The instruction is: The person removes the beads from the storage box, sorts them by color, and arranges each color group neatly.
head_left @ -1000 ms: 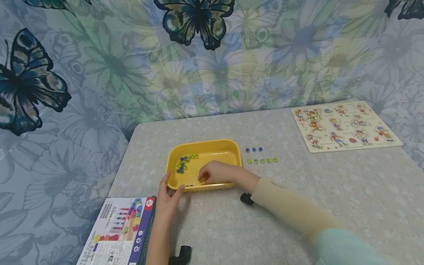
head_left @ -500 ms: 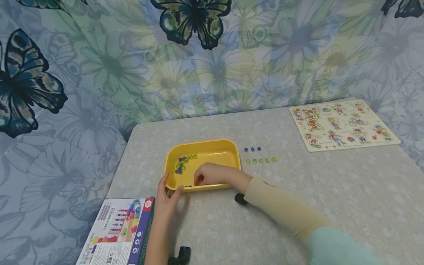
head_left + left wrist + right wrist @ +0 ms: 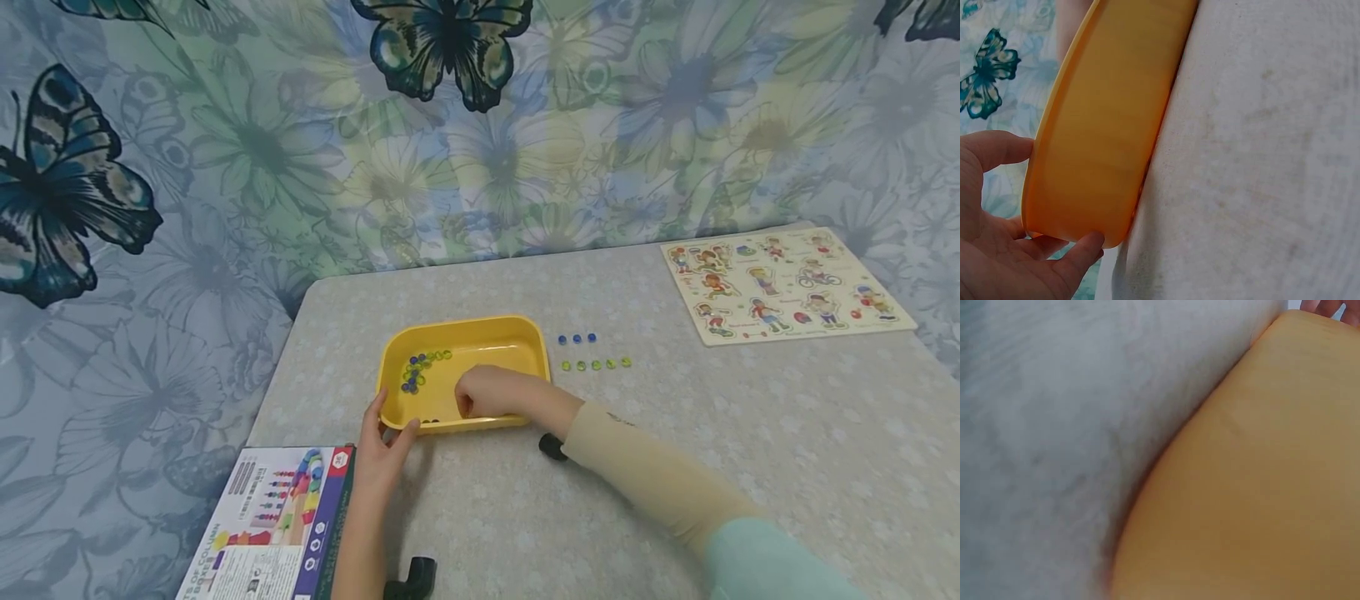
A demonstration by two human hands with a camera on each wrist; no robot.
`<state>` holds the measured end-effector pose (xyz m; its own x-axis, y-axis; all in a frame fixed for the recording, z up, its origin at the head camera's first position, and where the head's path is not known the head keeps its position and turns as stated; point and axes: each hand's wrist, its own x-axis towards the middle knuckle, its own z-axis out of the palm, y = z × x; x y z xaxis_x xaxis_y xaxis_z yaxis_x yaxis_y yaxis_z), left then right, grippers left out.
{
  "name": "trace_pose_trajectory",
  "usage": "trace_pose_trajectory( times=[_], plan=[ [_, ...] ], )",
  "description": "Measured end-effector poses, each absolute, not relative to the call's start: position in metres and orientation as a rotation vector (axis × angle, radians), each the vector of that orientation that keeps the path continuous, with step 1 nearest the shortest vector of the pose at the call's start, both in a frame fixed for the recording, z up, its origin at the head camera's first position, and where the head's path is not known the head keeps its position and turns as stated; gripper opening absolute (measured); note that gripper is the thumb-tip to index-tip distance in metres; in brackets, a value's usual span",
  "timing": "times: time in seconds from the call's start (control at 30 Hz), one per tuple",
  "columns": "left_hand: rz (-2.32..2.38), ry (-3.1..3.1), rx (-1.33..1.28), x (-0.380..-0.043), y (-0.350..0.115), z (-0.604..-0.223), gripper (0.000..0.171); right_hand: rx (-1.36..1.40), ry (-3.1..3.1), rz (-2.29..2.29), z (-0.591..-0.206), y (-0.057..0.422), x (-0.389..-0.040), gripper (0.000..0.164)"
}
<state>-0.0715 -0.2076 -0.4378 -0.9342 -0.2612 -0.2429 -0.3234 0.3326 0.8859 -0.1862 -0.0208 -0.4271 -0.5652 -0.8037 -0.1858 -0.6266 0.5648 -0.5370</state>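
The yellow tray [image 3: 487, 348] stands on the table, with small green beads [image 3: 440, 355] and blue beads [image 3: 414, 361] clustered at its left side. My left hand [image 3: 381, 450] holds its near left corner; in the left wrist view, thumb and fingers grip the tray wall [image 3: 1100, 125]. Inside the tray, near its front wall, is my right hand [image 3: 495, 392] with fingers curled downward. Its fingertips are hidden, so I cannot tell whether they pinch a bead. The right wrist view shows mostly the tray's outer wall [image 3: 1260, 475], with fingertips [image 3: 1329, 307] at the top.
Right of the tray lie a row of three blue beads [image 3: 577, 338] and a row of several green beads [image 3: 596, 365]. A picture board [image 3: 787, 287] lies at the back right. A printed box [image 3: 266, 525] sits at the front left, beside my left forearm.
My right hand shifts slightly left along the tray's front, then back right, its fingertips now out of sight. The left hand keeps its hold on the tray; the bead rows are unchanged.
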Motion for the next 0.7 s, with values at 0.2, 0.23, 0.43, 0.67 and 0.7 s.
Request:
trace_pose_trajectory(
  times=[0.2, 0.23, 0.43, 0.67, 0.7],
  plan=[
    [1.678, 2.518, -0.561, -0.072, -0.207, -0.437, 0.074, -1.153, 2.437, -0.649, -0.424, -0.005, -0.191, 0.007],
    [1.678, 2.518, -0.561, -0.072, -0.207, -0.437, 0.074, -1.151, 2.441, -0.669, -0.421, -0.001, -0.191, 0.008],
    [1.687, 2.514, -0.557, -0.072, -0.207, -0.436, 0.073, -1.149, 2.459, -0.819, -0.399, 0.030, -0.191, 0.009],
    [1.679, 2.497, -0.587, -0.072, -0.206, -0.435, 0.074, -1.089, 2.518, -1.005, -0.376, 0.093, -0.188, 0.012],
    [1.680, 2.496, -0.586, -0.072, -0.206, -0.435, 0.074, -1.068, 2.536, -1.022, -0.375, 0.103, -0.189, 0.012]
  ],
)
